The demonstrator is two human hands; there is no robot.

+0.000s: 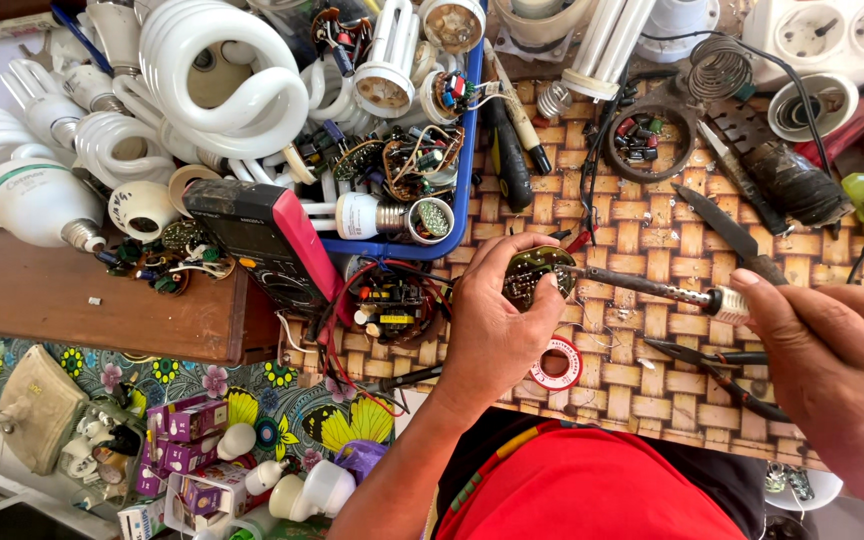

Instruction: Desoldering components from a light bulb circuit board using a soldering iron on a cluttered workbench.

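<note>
On a cluttered woven-pattern bench (652, 390), the left hand (497, 330) pinches a round circuit board (537, 275) tilted up so the right hand's (832, 350) gripped soldering iron (642, 285) reaches it.

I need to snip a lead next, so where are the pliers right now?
In the head view the pliers lie on the woven mat, lower right, just below the right hand holding the soldering iron and right of the red-rimmed solder spool.

A lamp-repair workshop: heaped spiral bulbs (222, 80), circuit boards (392, 305), pliers (717, 365).
</note>
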